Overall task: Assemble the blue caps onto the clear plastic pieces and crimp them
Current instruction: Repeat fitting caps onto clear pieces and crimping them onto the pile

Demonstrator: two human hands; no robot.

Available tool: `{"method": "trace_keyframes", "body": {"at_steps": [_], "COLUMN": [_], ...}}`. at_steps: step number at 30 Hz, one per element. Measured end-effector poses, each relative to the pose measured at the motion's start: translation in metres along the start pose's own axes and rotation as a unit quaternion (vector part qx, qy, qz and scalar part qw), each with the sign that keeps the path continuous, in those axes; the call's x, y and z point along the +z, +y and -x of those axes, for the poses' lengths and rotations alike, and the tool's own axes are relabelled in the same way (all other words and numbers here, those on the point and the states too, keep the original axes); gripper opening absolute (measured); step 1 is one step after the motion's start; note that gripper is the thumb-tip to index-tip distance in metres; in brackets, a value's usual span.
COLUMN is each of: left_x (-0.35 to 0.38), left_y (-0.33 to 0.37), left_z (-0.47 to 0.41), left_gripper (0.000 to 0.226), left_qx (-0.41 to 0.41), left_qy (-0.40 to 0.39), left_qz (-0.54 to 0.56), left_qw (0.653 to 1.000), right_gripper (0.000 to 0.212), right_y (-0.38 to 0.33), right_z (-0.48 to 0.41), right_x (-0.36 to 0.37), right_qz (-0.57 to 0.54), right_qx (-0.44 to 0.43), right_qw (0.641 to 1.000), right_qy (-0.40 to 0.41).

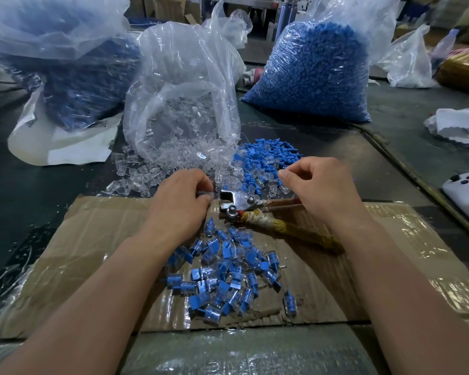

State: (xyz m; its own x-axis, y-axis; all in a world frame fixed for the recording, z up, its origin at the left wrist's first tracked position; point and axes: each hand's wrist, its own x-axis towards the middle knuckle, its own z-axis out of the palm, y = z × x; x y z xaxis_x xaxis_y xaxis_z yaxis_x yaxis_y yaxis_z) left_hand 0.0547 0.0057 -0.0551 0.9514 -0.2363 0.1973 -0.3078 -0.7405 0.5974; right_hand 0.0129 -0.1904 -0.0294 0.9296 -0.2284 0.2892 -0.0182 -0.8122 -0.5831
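Our two bare forearms reach forward from the lower corners, drawing slightly toward each other. Our left hand (183, 197) is turned back-up, its fingers curled under and pinching a small clear plastic piece (207, 196) at their tips. Our right hand (320, 188), level with the left and apart from it, is also back-up, fingers curled and thumb tip against forefinger. We cannot tell whether it pinches anything.
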Motion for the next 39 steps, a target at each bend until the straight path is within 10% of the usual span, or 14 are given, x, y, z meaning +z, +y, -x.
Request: {"method": "trace_keyframes", "body": {"at_steps": [17, 39], "left_x": [0.000, -0.013], "left_y": [0.004, 0.019], "left_z": [0.001, 0.009], "left_gripper": [0.011, 0.018], "left_qx": [-0.006, -0.085], "left_qy": [-0.002, 0.039], "left_qz": [-0.003, 0.314], "left_qw": [1.000, 0.945], "right_gripper": [0.035, 0.024], "right_y": [-0.003, 0.000], "right_z": [-0.009, -0.012], "right_x": [0.027, 0.026], "right_qz": [0.116, 0.114], "right_qx": [-0.078, -0.078], "right_qw": [0.980, 0.982], "right_qy": [-0.140, -0.128]}}
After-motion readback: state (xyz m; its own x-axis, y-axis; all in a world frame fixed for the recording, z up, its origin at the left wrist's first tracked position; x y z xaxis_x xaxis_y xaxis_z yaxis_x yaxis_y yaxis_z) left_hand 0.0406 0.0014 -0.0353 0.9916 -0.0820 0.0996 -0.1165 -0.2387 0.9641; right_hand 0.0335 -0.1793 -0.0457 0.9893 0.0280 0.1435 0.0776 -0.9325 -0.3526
